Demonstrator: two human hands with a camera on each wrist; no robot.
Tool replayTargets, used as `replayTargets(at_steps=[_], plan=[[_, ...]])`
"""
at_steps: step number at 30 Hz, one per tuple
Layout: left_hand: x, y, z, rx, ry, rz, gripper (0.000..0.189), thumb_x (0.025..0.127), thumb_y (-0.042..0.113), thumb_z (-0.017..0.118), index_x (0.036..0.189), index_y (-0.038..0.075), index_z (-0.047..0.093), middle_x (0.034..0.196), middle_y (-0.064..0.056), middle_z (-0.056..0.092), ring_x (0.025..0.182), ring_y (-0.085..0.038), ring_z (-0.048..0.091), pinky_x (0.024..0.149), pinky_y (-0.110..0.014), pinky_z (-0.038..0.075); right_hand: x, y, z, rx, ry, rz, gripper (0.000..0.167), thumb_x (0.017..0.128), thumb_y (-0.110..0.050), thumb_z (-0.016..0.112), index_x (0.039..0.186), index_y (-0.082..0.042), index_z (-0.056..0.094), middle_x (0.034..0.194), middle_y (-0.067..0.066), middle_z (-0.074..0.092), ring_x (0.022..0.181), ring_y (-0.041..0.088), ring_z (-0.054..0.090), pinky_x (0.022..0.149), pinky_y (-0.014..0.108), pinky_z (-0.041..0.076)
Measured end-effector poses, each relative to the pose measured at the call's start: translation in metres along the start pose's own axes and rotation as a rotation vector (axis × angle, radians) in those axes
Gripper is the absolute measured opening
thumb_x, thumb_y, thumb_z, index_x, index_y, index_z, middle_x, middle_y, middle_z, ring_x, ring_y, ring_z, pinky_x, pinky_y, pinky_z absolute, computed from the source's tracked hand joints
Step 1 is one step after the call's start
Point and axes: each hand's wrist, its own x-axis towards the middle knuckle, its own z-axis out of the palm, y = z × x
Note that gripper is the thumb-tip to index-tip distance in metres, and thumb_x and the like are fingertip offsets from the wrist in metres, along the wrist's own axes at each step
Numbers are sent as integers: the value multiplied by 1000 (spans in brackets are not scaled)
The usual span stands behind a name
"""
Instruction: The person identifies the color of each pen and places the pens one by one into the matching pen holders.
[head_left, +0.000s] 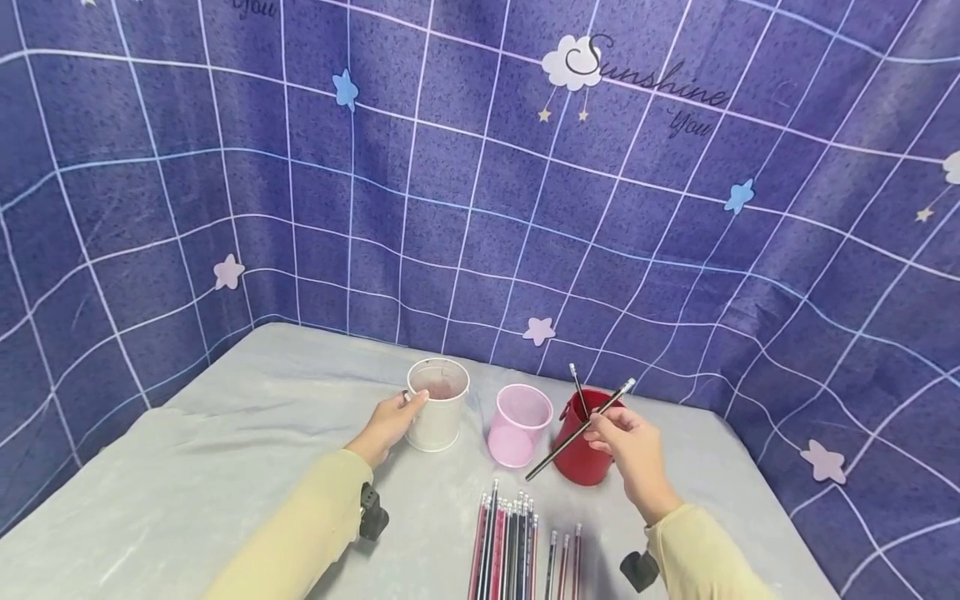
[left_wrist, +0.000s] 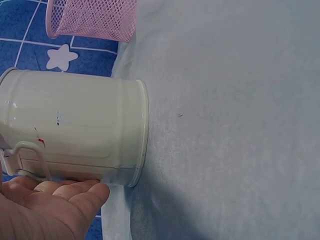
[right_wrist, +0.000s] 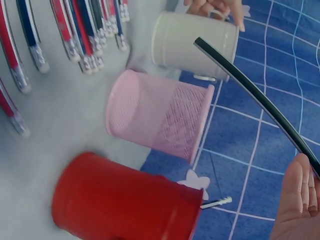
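My right hand [head_left: 626, 446] pinches a dark pencil [head_left: 553, 460] over the front of a red bucket [head_left: 581, 457]. The pencil slants, its eraser end up to the right and its plain end down to the left. Another dark pencil [head_left: 577, 385] stands inside the red bucket, leaning against the rim. My left hand [head_left: 392, 422] holds a white bucket [head_left: 437, 425] at its left side, thumb at the rim and fingers along the outer wall near the handle [left_wrist: 31, 148]. Between the two buckets stands a pink mesh cup [head_left: 517, 429].
A bundle of several pencils [head_left: 506, 542], red, dark and striped, lies on the grey cloth [head_left: 187, 467] in front, erasers facing away. Slightly apart to its right lie 3 more pencils [head_left: 564, 562]. A blue grid-patterned curtain [head_left: 465, 208] hangs behind the cloth-covered table.
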Motion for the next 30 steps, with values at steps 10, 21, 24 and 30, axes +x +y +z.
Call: replayTargets(at_steps=[10, 21, 24, 30], plan=[[-1, 0, 1, 9, 1, 2, 56, 101, 40, 45, 137, -3, 46, 132, -26, 52, 129, -42, 41, 110, -54, 29, 7, -20, -4, -7, 117, -160, 4, 88, 5, 58, 86, 8, 58, 67, -6, 65, 60, 6, 65, 61, 17, 56], [-1, 0, 1, 6, 4, 7, 57, 101, 39, 44, 138, -4, 45, 132, -26, 52, 129, -42, 41, 109, -54, 30, 8, -19, -14, -30, 213, -281, 7, 87, 4, 61, 87, 11, 61, 68, -14, 66, 65, 1, 65, 66, 12, 54], [0, -1, 2, -4, 5, 8, 56, 101, 39, 45, 138, -3, 45, 135, -26, 50, 131, -42, 39, 110, -54, 29, 10, -19, -17, -97, 235, -280, 8, 87, 2, 63, 88, 10, 62, 68, -18, 65, 64, -1, 64, 66, 11, 52], [1, -2, 2, -1, 2, 17, 57, 101, 39, 44, 139, -3, 44, 142, -26, 43, 133, -43, 35, 110, -54, 29, 18, -19, -27, -240, 259, -337, 13, 86, -1, 64, 90, 11, 63, 65, -27, 60, 60, -6, 59, 60, 8, 46]])
